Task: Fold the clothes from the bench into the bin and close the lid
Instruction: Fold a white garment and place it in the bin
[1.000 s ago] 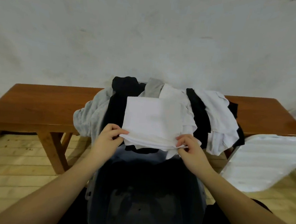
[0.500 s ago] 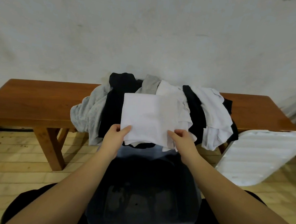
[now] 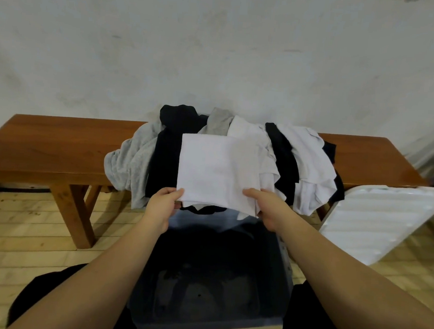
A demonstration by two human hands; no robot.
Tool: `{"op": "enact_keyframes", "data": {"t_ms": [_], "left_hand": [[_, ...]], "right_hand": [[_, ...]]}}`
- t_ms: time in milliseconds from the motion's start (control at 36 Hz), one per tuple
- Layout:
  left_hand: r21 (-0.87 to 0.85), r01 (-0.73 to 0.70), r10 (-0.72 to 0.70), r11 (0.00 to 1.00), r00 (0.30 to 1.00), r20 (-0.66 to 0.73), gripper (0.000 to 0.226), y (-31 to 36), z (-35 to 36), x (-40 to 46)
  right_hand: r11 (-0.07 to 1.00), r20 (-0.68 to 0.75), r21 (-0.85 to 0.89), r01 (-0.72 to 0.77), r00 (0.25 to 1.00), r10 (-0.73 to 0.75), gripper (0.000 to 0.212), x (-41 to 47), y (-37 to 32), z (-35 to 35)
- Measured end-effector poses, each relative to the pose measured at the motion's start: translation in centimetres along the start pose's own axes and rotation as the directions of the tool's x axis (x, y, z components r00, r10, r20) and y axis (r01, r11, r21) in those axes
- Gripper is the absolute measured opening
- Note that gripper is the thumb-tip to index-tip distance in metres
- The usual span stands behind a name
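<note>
A folded white garment [image 3: 218,172] lies flat on top of the clothes pile [image 3: 308,165] on the wooden bench [image 3: 57,150]. My left hand [image 3: 163,204] grips its near left corner, thumb on top. At the near right corner my right hand [image 3: 269,206] holds the edge the same way. The grey bin [image 3: 212,287] stands open on the floor directly below my hands, between my knees. Its white lid [image 3: 384,222] leans against the bench at the right.
The pile holds grey, black and white garments hanging over the bench's front edge. A plaster wall rises behind the bench. Pale wooden floorboards [image 3: 26,238] surround the bin, and a bench leg [image 3: 76,216] stands left of it.
Both hands have shifted from pinching the garment's edge to gripping its near corners, and the garment sits slightly higher and flatter. The camera has moved back a little.
</note>
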State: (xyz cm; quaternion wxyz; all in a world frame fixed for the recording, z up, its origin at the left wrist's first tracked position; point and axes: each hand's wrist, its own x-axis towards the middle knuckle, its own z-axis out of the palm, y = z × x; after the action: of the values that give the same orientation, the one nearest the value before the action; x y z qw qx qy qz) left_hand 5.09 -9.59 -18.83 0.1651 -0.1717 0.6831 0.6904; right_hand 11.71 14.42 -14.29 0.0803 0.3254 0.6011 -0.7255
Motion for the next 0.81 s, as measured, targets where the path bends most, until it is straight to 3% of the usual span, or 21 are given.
{"op": "enact_keyframes", "data": {"t_ms": [83, 194, 278, 333, 389, 472, 500, 528, 583, 611, 667, 722, 806], "left_hand": [[-0.004, 0.004, -0.004, 1.0, 1.0, -0.025, 0.014, -0.2, -0.2, -0.1], [-0.035, 0.057, -0.058, 0.998, 0.998, -0.031, 0.018, -0.3, 0.1, -0.6], [-0.089, 0.105, -0.109, 0.991, 0.993, -0.046, 0.02, -0.7, 0.5, -1.0], [-0.117, 0.135, -0.143, 0.984, 0.988, -0.06, 0.027, -1.0, 0.8, -1.2], [-0.16, 0.176, -0.186, 0.971, 0.981, -0.048, 0.031, -1.3, 1.0, -1.5], [-0.245, 0.231, -0.219, 0.942, 0.973, 0.078, 0.041, -1.3, 1.1, -2.2], [-0.281, 0.258, -0.223, 0.924, 0.963, 0.151, 0.046, -1.2, 1.2, -2.4], [-0.32, 0.294, -0.228, 0.9, 0.947, 0.228, 0.053, -1.1, 1.2, -2.6], [-0.382, 0.373, -0.245, 0.845, 0.906, 0.344, 0.066, -0.9, 1.3, -2.9], [-0.405, 0.405, -0.253, 0.819, 0.89, 0.379, 0.072, -0.8, 1.4, -3.0], [-0.456, 0.45, -0.253, 0.768, 0.867, 0.429, 0.083, -0.6, 1.6, -3.3], [-0.497, 0.47, -0.226, 0.73, 0.852, 0.473, 0.089, -0.3, 1.8, -3.4], [-0.58, 0.425, -0.116, 0.695, 0.863, 0.492, 0.079, 0.5, 1.8, -3.5]], "right_hand": [[0.997, 0.029, 0.074, -0.026, 0.999, 0.024, 0.028, -0.6, -0.5, 0.3], [0.999, 0.002, 0.013, -0.031, 1.0, 0.03, 0.016, -1.0, -0.6, 0.7], [0.935, -0.073, -0.343, 0.093, 0.989, -0.126, 0.021, -1.3, -0.7, 0.9], [0.739, -0.102, -0.646, 0.193, 0.937, -0.334, 0.027, -1.8, -1.2, 0.9], [0.63, -0.089, -0.738, 0.244, 0.889, -0.449, 0.029, -2.4, -1.7, 1.1], [0.594, -0.065, -0.769, 0.237, 0.895, -0.442, 0.027, -3.0, -2.9, 1.5], [0.622, -0.062, -0.751, 0.223, 0.913, -0.403, 0.023, -3.2, -3.5, 1.7], [0.721, -0.072, -0.657, 0.22, 0.934, -0.351, 0.023, -3.2, -4.0, 1.9], [0.942, -0.07, -0.3, 0.152, 0.981, -0.18, 0.024, -4.0, -5.2, 2.6], [0.987, -0.034, -0.127, 0.101, 0.994, -0.106, 0.019, -4.4, -5.9, 2.8], [0.999, 0.028, 0.042, 0.019, 0.999, -0.02, 0.012, -4.8, -7.1, 3.0], [0.995, 0.064, 0.094, -0.031, 0.998, 0.025, 0.008, -5.1, -8.3, 3.1], [0.989, 0.09, 0.129, -0.078, 0.994, 0.067, 0.005, -5.4, -9.9, 2.9]]}}
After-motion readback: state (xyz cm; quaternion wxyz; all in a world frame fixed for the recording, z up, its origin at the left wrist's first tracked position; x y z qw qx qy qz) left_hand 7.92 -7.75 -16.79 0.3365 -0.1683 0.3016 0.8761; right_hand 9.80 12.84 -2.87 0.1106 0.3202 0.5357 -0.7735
